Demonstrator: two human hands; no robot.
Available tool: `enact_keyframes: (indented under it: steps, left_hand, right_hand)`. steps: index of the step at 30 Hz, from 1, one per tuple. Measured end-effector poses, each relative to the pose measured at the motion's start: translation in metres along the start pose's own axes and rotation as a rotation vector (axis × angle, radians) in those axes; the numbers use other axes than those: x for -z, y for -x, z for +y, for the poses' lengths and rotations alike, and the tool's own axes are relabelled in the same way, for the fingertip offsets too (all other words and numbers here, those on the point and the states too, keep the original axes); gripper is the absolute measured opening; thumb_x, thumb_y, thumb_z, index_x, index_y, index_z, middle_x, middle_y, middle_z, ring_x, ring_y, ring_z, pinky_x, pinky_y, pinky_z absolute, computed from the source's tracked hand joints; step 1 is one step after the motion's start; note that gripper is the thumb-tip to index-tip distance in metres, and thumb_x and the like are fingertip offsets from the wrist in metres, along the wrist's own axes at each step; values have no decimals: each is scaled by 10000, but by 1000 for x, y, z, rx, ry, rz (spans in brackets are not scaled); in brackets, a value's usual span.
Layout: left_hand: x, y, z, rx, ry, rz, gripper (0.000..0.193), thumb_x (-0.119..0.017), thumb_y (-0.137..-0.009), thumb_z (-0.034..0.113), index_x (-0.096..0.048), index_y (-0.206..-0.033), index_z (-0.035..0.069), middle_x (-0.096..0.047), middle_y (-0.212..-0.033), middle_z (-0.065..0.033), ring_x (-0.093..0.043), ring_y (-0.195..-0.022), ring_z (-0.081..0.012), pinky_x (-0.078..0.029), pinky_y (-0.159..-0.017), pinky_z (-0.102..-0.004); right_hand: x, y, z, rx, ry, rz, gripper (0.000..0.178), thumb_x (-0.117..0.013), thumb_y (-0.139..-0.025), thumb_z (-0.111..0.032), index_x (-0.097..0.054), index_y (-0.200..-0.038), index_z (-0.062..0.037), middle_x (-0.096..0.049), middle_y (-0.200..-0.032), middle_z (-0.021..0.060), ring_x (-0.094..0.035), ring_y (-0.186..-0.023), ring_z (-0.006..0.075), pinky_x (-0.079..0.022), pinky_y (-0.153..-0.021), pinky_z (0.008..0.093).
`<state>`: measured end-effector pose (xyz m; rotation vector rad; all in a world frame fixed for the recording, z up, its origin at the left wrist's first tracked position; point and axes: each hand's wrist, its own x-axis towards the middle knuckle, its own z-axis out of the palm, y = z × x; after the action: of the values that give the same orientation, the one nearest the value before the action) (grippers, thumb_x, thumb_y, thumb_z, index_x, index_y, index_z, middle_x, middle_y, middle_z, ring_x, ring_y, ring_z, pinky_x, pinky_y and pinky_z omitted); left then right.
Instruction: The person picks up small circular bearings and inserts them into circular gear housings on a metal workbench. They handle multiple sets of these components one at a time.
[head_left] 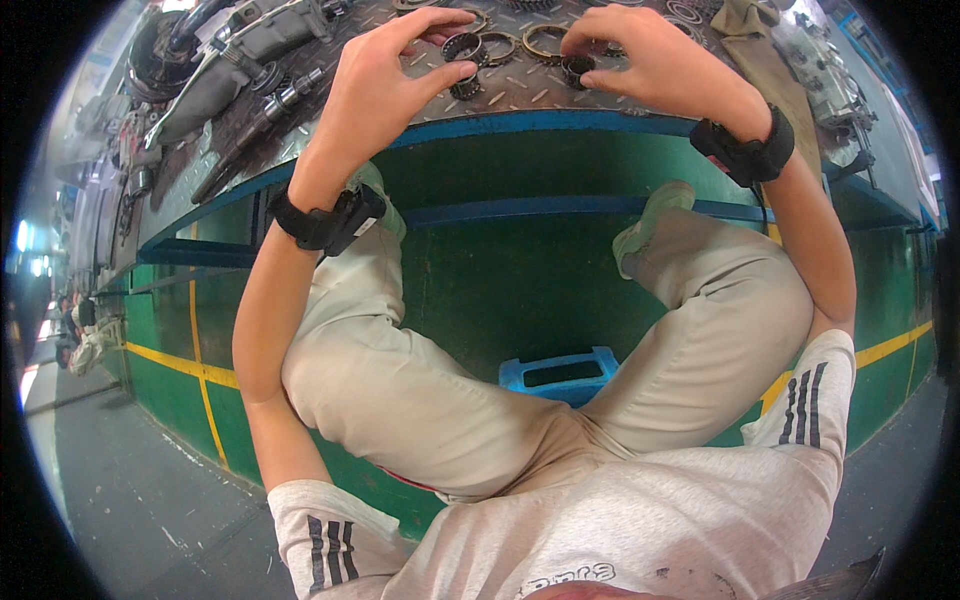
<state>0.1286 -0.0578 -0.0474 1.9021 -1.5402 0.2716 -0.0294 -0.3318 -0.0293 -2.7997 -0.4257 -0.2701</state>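
Note:
My left hand (385, 65) reaches over the metal bench top, thumb and fingers curved round a dark cage-like needle bearing (462, 46). The thumb crosses its near side; the index finger extends beyond it, and some fingers are partly hidden behind. To the right, my right hand (655, 55) pinches a smaller dark needle bearing (576, 66) between thumb and fingers. Between the hands lie a thin toothed ring (499, 48) and a larger brass-coloured ring (543, 42), both flat on the bench.
Shafts (262, 125) and a grey metal housing (215, 95) lie at the left of the bench. Thin rings (685, 12) and a brown cloth (755, 55) are at the right. The bench's blue front edge (540, 122) runs above my knees. A blue plastic stool (515, 378) shows below me.

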Motion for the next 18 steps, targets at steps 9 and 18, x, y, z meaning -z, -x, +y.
enact_keyframes:
  steps: [9, 18]
  left_hand:
    - [-28, -3, -6, -7, 71, -42, 480, -873, -880, 205, -751, -1337, 125, -792, -1224, -109, -743, -1158, -235, -550, -1009, -372]
    - [-13, 8, -16, 17, -49, -152, 554, -874, -863, 208, -720, -1390, 133, -782, -1232, -146, -742, -1102, -283, -550, -975, -383]
  right_hand:
    - [-15, -14, -15, 48, -98, 170, 251, -784, -882, -178, -729, -1079, -32, -722, -1018, 174, -690, -999, 382, -558, -894, 458]
    - [-6, -6, -8, -101, 14, -48, 339, -810, -882, -202, -745, -1157, -15, -740, -1026, 201, -706, -1003, 406, -565, -874, 478]
